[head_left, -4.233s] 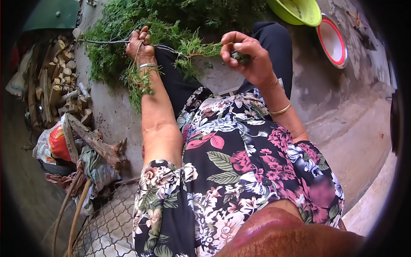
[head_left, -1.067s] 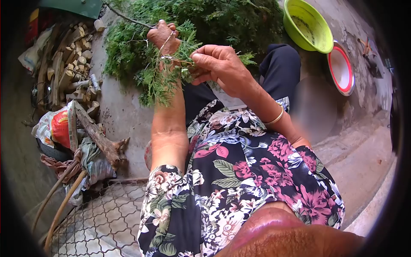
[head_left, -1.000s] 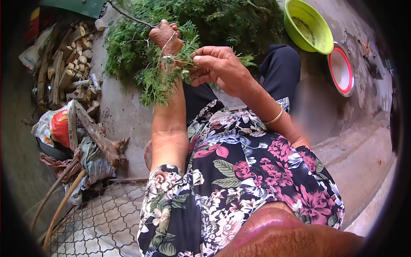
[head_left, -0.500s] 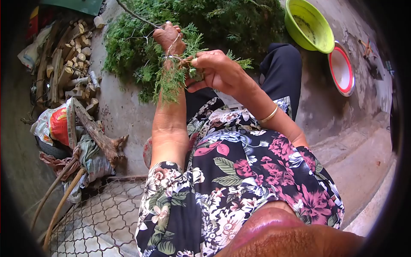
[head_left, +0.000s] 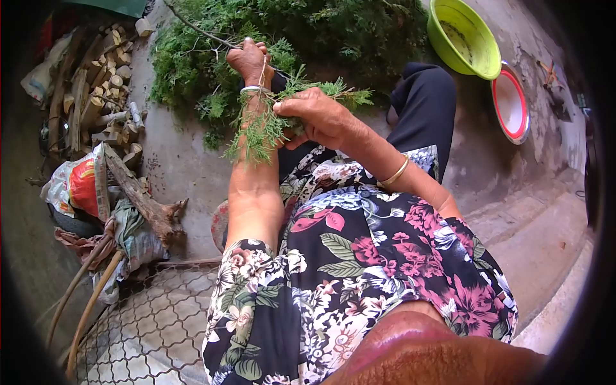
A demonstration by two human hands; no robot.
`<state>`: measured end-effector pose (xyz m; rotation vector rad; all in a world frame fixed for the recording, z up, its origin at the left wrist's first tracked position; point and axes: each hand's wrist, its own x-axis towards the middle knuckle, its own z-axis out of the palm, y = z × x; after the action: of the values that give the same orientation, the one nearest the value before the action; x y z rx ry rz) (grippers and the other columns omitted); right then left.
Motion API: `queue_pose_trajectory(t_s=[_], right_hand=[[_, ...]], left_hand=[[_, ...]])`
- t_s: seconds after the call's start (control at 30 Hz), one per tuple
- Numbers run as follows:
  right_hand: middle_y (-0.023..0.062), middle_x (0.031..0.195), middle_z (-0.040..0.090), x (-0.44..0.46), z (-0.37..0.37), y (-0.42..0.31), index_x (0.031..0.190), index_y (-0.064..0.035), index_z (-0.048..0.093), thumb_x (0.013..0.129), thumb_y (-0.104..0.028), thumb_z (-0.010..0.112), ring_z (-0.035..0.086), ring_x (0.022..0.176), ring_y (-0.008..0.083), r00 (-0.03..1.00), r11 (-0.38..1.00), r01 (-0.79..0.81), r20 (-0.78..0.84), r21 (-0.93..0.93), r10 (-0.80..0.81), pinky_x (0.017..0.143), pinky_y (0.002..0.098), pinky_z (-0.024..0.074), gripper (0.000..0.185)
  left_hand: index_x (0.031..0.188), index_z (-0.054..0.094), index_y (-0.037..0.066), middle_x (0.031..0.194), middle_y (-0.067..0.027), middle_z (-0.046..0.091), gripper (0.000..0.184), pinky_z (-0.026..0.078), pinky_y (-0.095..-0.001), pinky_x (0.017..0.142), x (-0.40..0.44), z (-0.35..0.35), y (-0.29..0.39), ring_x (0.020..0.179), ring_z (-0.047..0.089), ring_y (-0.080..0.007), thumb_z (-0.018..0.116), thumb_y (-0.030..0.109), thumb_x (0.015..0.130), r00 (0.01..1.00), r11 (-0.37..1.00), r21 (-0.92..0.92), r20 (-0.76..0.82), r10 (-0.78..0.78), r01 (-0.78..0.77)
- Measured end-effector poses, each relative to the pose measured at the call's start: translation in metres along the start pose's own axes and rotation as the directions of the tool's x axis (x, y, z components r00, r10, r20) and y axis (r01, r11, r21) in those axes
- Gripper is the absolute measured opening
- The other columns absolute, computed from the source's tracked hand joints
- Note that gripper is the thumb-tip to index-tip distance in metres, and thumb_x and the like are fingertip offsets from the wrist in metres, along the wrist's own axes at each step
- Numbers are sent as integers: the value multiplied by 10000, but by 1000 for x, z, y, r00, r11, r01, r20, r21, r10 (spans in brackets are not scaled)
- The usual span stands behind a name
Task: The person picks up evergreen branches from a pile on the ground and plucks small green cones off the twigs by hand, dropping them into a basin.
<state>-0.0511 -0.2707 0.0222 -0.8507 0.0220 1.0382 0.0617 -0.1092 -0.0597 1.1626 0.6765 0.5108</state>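
Observation:
My left hand (head_left: 249,62) is closed in a fist around the thin woody stem of an evergreen branch (head_left: 202,31). The stem runs up and left from the fist. Feathery green leaf sprays (head_left: 260,135) of the branch hang over my left forearm. My right hand (head_left: 319,117) is closed beside that forearm, thumb and fingers pinching a leafy sprig at its twig. Its lower fingers are partly hidden by the greenery. More sprig tips (head_left: 350,96) stick out behind the right hand.
A large heap of cut evergreen branches (head_left: 346,38) lies ahead. Split firewood (head_left: 106,96) is stacked at left, near a rough log (head_left: 147,199) and bags (head_left: 83,186). A green basin (head_left: 484,61) and a red-rimmed basin (head_left: 511,106) stand at right. Wire mesh (head_left: 154,321) is at lower left.
My right hand has moved slightly left and down, with its fingers turned more over the sprig. The left fist still grips the stem and has shifted a little left.

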Motion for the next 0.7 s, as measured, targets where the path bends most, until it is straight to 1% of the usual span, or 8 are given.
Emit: queue_pose_trajectory(t_s=[0.07,0.1,0.2,0.23,0.3,0.4,0.63,0.7], right_hand=[[76,756,614,-7,1,2,896,29,608,807,-114,612,629,610,173,997,997,65,31,-32,-64,553,331,566,168],[72,771,613,-6,-2,6,888,30,609,815,-93,586,639,638,164,972,935,233,103,-269,-212,549,300,565,145],[85,750,624,-14,-1,10,833,52,611,848,-139,548,640,627,148,914,818,397,98,-417,-393,506,265,550,201],[85,750,624,-19,3,6,833,52,611,848,-139,548,640,627,148,915,818,395,97,-417,-392,506,265,550,201],[98,708,631,-28,14,-3,786,72,605,873,-179,510,629,585,132,985,964,127,-81,-234,-150,463,251,532,283],[125,674,629,-29,16,4,812,60,575,907,-217,520,635,554,170,984,969,112,-111,-222,-140,429,234,506,298],[91,611,596,-39,13,11,776,39,549,921,-252,502,590,489,140,959,925,198,-130,-323,-251,380,211,425,328],[83,594,578,-41,14,10,745,46,534,918,-247,488,582,484,126,961,933,141,-182,-332,-210,379,212,429,344]], left_hand=[[778,430,8,633,-137,569,142,280,-243,311,8,-4,-6,414,468,-117,512,81,866,1000,1000,-14,-12,24,-24],[799,431,13,640,-133,568,137,295,-249,321,9,-5,-5,425,474,-126,509,92,878,1000,1000,8,-18,25,-25],[807,437,18,644,-123,572,134,293,-257,320,8,-6,-1,420,468,-131,497,106,888,998,999,31,-55,-21,22],[794,444,21,634,-110,572,134,274,-262,309,7,-5,0,395,446,-132,492,105,887,998,999,32,-65,-9,11],[784,447,18,625,-105,571,137,270,-264,304,7,-6,-1,384,437,-130,494,100,883,999,999,34,-52,-17,19],[769,454,11,614,-101,573,140,267,-263,297,8,-6,-3,369,430,-125,503,91,872,999,999,35,-30,-13,14],[797,479,-11,577,-114,573,100,345,-247,309,-1,-4,-2,393,491,-123,501,44,878,995,986,134,3,98,-98],[804,477,-14,583,-115,575,95,349,-246,310,0,-5,-3,393,493,-123,503,44,875,995,991,91,28,99,-102]])
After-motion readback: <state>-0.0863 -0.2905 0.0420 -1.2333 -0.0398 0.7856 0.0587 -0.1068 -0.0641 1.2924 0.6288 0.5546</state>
